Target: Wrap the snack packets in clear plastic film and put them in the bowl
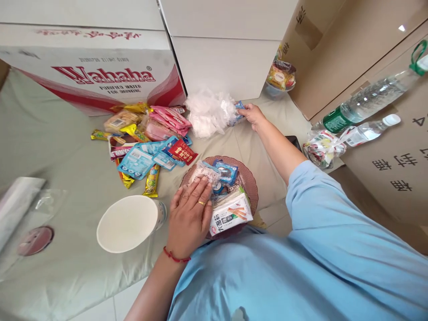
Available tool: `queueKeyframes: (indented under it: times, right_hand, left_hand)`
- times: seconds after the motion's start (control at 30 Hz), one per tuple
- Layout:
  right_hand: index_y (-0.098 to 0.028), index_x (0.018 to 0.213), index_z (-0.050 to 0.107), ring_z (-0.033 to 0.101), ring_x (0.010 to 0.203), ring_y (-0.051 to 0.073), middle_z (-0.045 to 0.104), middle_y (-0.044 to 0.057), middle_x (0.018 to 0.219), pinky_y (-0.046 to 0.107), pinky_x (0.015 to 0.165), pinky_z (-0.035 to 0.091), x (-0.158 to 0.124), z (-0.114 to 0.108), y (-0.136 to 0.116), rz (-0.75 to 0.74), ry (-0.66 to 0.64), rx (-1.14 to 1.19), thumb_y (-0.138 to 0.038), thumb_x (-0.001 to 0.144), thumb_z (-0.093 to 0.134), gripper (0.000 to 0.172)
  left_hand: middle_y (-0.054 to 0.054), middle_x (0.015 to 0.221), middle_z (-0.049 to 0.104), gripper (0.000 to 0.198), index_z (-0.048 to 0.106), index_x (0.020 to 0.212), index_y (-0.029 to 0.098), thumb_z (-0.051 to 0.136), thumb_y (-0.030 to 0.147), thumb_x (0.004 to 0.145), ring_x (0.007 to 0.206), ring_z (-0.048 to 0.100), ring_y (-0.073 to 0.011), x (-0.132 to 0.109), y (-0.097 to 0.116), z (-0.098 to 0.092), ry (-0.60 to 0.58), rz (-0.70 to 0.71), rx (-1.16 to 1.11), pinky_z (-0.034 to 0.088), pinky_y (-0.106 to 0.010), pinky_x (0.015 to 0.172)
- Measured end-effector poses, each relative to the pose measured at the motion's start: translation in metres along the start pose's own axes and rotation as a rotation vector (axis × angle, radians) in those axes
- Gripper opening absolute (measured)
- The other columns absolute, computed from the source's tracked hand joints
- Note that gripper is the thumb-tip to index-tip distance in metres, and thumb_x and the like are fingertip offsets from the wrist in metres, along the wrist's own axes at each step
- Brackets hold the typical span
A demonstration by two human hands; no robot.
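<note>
While snack packets (147, 142) and a white cup (129, 223) crowd the left, my left hand (190, 214) lies flat on the plate's (250, 180) wrappers; my right hand (252, 115) pinches a blue packet (238, 107) by far crumpled plastic (209, 111).

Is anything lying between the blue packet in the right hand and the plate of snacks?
Nothing visible does. The right hand holds the blue packet beside the crumpled plastic bag; only bare cloth lies between it and the plate. The left hand rests on the plate's near-side snacks.
</note>
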State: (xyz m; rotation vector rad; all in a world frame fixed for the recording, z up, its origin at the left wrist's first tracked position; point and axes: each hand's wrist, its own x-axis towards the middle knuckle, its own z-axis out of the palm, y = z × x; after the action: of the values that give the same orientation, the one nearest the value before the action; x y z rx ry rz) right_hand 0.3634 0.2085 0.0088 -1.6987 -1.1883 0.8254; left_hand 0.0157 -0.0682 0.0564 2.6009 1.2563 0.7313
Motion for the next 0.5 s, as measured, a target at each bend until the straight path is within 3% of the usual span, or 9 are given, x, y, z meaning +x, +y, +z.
queueKeyframes:
  times: [0.1,0.17,0.27,0.37,0.43,0.5]
  right_hand:
    - [-0.023,0.095,0.054,0.063,0.088,0.018,0.066,0.000,0.090,0.034,0.082,0.053,-0.021,-0.010,-0.007,-0.027,0.024,0.105,-0.040,0.077,0.072,0.031]
    - [-0.023,0.097,0.055,0.064,0.093,0.019,0.067,0.001,0.095,0.035,0.084,0.053,-0.036,-0.026,-0.011,-0.105,0.124,0.006,-0.037,0.080,0.070,0.027]
    - [-0.022,0.098,0.059,0.063,0.097,0.020,0.068,0.004,0.099,0.037,0.094,0.051,-0.059,-0.060,-0.017,-0.248,0.307,-0.204,-0.035,0.080,0.071,0.025]
    - [-0.021,0.105,0.062,0.065,0.089,0.021,0.069,0.006,0.097,0.039,0.088,0.054,-0.083,-0.097,-0.024,-0.300,0.426,-0.164,-0.044,0.083,0.071,0.033]
    - [-0.023,0.113,0.061,0.067,0.085,0.021,0.069,0.006,0.097,0.038,0.078,0.057,-0.106,-0.117,-0.034,-0.292,0.390,-0.079,-0.052,0.088,0.067,0.039]
    - [-0.026,0.120,0.060,0.069,0.084,0.020,0.070,0.006,0.101,0.035,0.072,0.058,-0.135,-0.129,-0.051,-0.275,0.197,-0.024,-0.058,0.094,0.062,0.041]
  left_hand:
    - [-0.011,0.156,0.057,0.048,0.055,0.149,0.022,0.050,0.021,0.101,0.147,0.051,-0.0260,-0.001,-0.001,0.001,0.004,-0.008,-0.014,0.026,-0.048,0.125]
    - [-0.011,0.156,0.057,0.047,0.056,0.148,0.021,0.051,0.021,0.101,0.147,0.051,-0.0262,-0.001,-0.001,0.001,0.012,0.001,-0.020,0.026,-0.047,0.125]
    - [-0.011,0.156,0.057,0.047,0.057,0.147,0.019,0.051,0.021,0.101,0.146,0.052,-0.0260,-0.001,-0.002,0.001,0.030,0.016,-0.027,0.027,-0.047,0.124]
    - [-0.010,0.155,0.058,0.046,0.058,0.147,0.020,0.049,0.022,0.101,0.145,0.053,-0.0256,-0.001,-0.001,0.000,0.042,0.011,-0.028,0.027,-0.046,0.124]
    - [-0.009,0.155,0.058,0.045,0.059,0.145,0.020,0.049,0.022,0.101,0.144,0.054,-0.0255,0.000,0.000,0.000,0.040,0.001,-0.035,0.026,-0.046,0.124]
    - [-0.009,0.155,0.058,0.045,0.060,0.145,0.019,0.049,0.022,0.101,0.145,0.054,-0.0254,0.000,0.000,0.000,0.034,-0.009,-0.049,0.026,-0.046,0.125]
